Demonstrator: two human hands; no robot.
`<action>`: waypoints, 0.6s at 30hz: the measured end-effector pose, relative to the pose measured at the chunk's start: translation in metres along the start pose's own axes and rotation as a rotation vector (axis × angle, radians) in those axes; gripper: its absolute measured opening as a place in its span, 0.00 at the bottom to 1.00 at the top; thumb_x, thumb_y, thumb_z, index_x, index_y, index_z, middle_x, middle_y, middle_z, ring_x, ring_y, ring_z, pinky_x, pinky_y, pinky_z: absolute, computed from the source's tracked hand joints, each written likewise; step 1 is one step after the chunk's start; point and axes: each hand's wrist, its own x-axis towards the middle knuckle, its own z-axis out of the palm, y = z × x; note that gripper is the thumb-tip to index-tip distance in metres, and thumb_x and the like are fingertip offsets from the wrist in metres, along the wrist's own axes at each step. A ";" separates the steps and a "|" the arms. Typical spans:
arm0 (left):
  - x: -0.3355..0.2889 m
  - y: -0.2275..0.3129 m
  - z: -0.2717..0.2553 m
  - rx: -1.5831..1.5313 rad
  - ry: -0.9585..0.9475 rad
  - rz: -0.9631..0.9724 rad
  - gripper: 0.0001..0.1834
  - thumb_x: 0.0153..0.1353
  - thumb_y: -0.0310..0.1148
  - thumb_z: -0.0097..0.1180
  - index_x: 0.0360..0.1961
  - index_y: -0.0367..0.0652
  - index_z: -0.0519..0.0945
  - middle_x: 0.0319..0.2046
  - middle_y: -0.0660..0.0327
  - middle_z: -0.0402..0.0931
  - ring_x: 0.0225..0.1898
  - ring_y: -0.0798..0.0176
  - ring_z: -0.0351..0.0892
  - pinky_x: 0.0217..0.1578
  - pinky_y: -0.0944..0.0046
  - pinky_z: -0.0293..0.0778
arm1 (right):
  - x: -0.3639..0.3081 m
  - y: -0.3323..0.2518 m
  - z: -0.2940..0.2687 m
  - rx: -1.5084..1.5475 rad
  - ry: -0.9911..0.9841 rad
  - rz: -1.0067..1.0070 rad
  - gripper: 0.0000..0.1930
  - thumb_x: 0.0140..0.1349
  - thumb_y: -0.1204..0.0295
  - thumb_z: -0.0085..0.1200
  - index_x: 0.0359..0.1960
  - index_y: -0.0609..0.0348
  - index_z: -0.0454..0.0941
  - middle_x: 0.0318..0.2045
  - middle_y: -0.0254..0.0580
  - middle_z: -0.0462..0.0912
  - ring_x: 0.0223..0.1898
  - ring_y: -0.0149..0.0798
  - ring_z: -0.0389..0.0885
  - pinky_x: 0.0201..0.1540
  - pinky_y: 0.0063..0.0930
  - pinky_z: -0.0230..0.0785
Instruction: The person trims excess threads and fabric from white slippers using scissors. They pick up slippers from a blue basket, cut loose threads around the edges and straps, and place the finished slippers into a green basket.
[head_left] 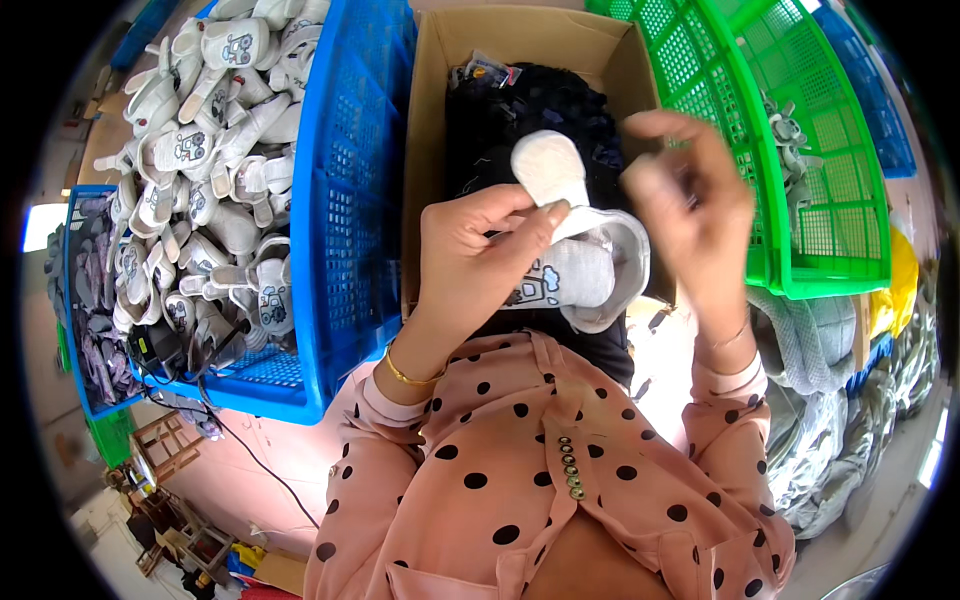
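My left hand [480, 250] is closed, thumb over fingers, on a small light grey child's shoe [585, 272]. A cartoon vehicle is drawn on the shoe's fabric, and its wide pale strap [550, 168] stands up past my thumb. To the right of the shoe, apart from it, my right hand [700, 190] is raised and blurred. Its thumb and forefinger are spread, and I make out nothing between them. Below both hands lies a cardboard box [428, 120] with a heap of small black pieces [540, 90] in it.
At left stands a blue plastic crate [350, 210] beside many similar grey shoes [190, 150]. A dark cable [260, 460] hangs below it. The green crate [700, 60] at right holds some grey pieces [788, 135]. Grey fabric [805, 340] and plastic-wrapped bundles [830, 460] lie beneath.
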 end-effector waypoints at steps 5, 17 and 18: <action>0.001 0.003 0.010 0.234 0.146 0.272 0.04 0.54 0.24 0.66 0.27 0.34 0.82 0.19 0.58 0.79 0.20 0.70 0.78 0.22 0.71 0.70 | 0.020 0.047 0.000 -0.462 0.129 -0.012 0.12 0.60 0.65 0.61 0.43 0.56 0.79 0.23 0.41 0.81 0.20 0.39 0.80 0.23 0.32 0.71; 0.021 -0.013 0.034 0.735 0.180 0.793 0.12 0.48 0.29 0.69 0.35 0.41 0.82 0.33 0.61 0.82 0.31 0.57 0.81 0.31 0.64 0.76 | -0.002 0.013 0.010 0.141 0.085 -0.061 0.13 0.53 0.74 0.63 0.40 0.59 0.77 0.23 0.32 0.78 0.23 0.23 0.75 0.28 0.17 0.70; 0.024 -0.016 0.031 0.590 0.141 0.754 0.14 0.47 0.30 0.70 0.36 0.41 0.82 0.33 0.61 0.82 0.33 0.57 0.81 0.33 0.63 0.76 | -0.001 0.011 0.004 0.219 0.085 -0.003 0.09 0.56 0.76 0.58 0.39 0.60 0.79 0.25 0.31 0.78 0.25 0.21 0.73 0.28 0.18 0.69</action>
